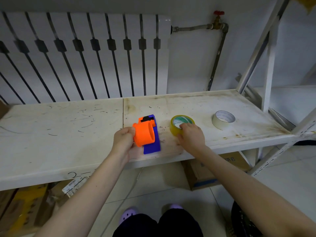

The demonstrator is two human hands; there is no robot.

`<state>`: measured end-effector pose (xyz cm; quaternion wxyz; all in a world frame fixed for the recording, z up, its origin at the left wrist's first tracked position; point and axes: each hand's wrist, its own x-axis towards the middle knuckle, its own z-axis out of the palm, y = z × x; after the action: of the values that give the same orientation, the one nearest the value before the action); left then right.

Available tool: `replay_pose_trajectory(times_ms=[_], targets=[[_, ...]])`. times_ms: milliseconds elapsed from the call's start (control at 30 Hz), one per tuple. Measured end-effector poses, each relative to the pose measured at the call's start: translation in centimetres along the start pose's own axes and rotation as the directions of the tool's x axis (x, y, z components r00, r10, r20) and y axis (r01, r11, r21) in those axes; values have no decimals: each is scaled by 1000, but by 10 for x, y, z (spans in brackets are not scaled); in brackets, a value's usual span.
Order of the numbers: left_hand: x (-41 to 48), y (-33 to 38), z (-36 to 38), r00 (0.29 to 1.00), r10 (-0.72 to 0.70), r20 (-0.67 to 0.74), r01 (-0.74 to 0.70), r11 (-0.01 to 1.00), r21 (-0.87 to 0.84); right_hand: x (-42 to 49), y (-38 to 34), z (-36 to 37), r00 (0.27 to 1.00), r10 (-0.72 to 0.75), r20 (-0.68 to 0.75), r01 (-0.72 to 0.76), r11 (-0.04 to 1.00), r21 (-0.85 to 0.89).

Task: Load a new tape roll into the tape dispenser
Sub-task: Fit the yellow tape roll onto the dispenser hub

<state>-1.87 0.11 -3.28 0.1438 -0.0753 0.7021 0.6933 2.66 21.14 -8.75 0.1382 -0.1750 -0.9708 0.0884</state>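
**Both hands on shelf: left on dispenser, right on yellow tape roll**

Radiator (82, 55) fills the back wall, white with dark slats. In front of it is a white shelf (51, 134), scuffed and stained, with a seam down the middle. A white metal frame (268, 74) stands at its right end. A cardboard box (205, 171) sits on the tiled floor under the shelf, right of centre.

Left hand (124, 139) is at the front edge of the shelf, just right of the seam. Its fingers and thumb are curled round the left side of the tape dispenser (147, 134), gripping the orange drum. The dispenser has an orange drum, a blue plate along its right side and a black piece at the far end. The drum's open end faces right, toward the other hand. The near end of the blue plate is blurred, so I can't tell whether it rests on the shelf or is lifted.

Right hand (191, 135) is just right of the dispenser, not touching it. It pinches the near rim of the yellow tape roll (174, 129), fingertips over the edge at the core hole. The roll is on the shelf between dispenser and hand, hole facing up.

A cream tape roll (223, 119) lies flat further right, well apart from both hands. A red valve (218, 13) sits on the pipe above the radiator's right end. Purple shoes (128, 214) show at the bottom.
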Motion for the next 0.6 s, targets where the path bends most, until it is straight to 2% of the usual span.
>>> replay_pose_trajectory(times_ms=[200,300,367,400,433,467,500,533,600], targets=[[-2,-3,7,995,101,28,-102,992,75,6,2,4,1000,11,11,-11,1000,-8],[-4,-4,7,994,102,47,-107,987,122,8,4,-2,994,104,22,-106,964,242],[-5,-5,6,995,80,57,-86,990,113,6,2,-11,983,182,6,-158,835,528],[-5,-5,6,996,60,60,-66,993,100,2,0,-17,976,213,36,-177,697,695],[-6,-6,5,997,36,64,-42,995,91,-2,-3,-23,972,218,87,-190,515,836],[-7,-6,5,998,17,65,-23,996,84,-6,-6,-28,970,201,135,-199,343,918],[-7,-7,5,998,3,69,-9,996,90,-11,-9,-33,972,171,163,-199,226,954],[-8,-8,4,997,-4,73,-4,995,104,-16,-10,-36,978,137,158,-180,172,969],[-9,-8,3,997,-3,84,-10,989,149,-25,-10,-39,992,81,94,-107,172,979]])
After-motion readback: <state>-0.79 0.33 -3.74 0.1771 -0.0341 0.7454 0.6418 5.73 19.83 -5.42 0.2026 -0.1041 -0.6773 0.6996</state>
